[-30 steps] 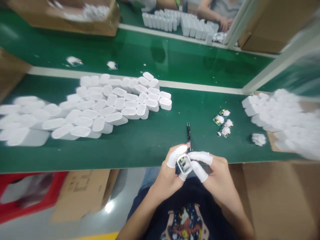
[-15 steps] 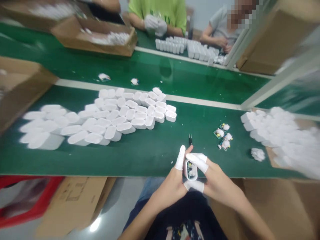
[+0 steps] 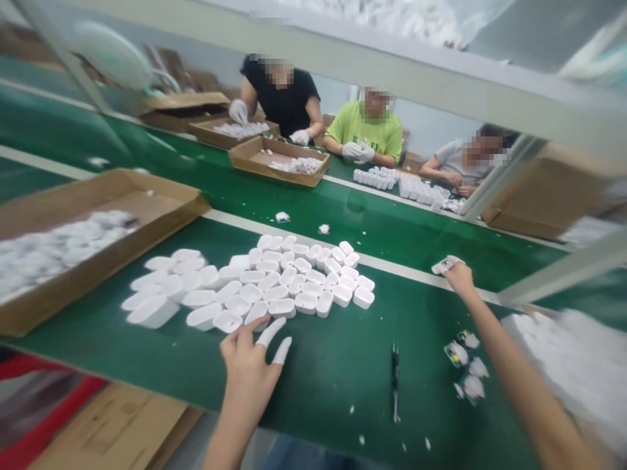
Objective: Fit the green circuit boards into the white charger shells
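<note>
My left hand [image 3: 252,359] reaches over the near edge of a cluster of white plastic housings [image 3: 281,307], its fingers apart and white finger cots on some of them. A fingertip is close to one open housing [image 3: 228,321]; contact cannot be made out. Far to the right, my right hand [image 3: 459,277] grips a white housing [image 3: 442,264] at the edge of the green belt beyond the table strip. What is inside that housing is too blurred to tell. Black tweezers [image 3: 395,382] lie on the green table between my arms. Several small circuit boards [image 3: 473,386] sit near my right forearm.
A cardboard tray [image 3: 191,202] of white parts stands at left. White housings [image 3: 563,365] are piled at right. Two small boards, one a circuit board [image 3: 283,217], rest on the belt [image 3: 235,196]. Co-workers sit opposite behind another cardboard tray [image 3: 279,176]. A post [image 3: 533,274] rises at right.
My hands have parted from around the housing near my body. The right carried a housing forward to the belt; the left moved over to the cluster. My view has tilted up.
</note>
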`<state>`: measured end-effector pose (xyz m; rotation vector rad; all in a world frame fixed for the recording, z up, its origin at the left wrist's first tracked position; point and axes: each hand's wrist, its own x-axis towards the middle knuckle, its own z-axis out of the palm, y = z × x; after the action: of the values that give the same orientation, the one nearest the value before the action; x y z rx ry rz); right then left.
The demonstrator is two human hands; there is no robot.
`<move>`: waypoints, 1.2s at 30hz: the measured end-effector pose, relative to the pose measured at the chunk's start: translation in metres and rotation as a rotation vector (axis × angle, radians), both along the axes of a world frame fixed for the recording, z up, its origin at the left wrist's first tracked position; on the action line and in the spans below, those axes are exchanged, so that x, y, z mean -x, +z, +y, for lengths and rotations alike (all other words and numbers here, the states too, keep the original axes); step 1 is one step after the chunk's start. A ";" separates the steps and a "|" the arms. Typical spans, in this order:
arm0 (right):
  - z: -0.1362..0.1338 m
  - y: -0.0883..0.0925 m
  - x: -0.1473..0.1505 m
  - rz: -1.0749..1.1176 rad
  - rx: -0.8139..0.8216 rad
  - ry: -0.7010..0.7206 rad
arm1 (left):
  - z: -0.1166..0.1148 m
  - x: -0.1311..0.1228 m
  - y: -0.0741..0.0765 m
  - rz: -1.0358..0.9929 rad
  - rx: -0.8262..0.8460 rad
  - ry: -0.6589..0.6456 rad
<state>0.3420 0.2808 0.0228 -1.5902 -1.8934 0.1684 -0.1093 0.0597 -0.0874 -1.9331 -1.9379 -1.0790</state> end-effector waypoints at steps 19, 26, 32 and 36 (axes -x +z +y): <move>-0.171 -0.009 -0.022 -0.607 0.392 0.106 | 0.017 0.033 -0.001 0.023 0.123 -0.065; -0.194 -0.025 0.016 -0.695 0.379 -0.031 | -0.012 0.003 0.016 0.013 0.109 -0.355; -0.201 -0.029 0.025 -0.649 0.333 -0.032 | -0.035 -0.065 0.030 -0.169 0.246 -0.253; -0.203 -0.019 0.016 -0.608 0.339 0.215 | -0.035 -0.067 0.028 -0.257 0.401 -0.243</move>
<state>0.3263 0.0782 0.0035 -1.7919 -2.6215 0.1063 -0.0419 0.0244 -0.0589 -2.3960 -2.2413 -1.1124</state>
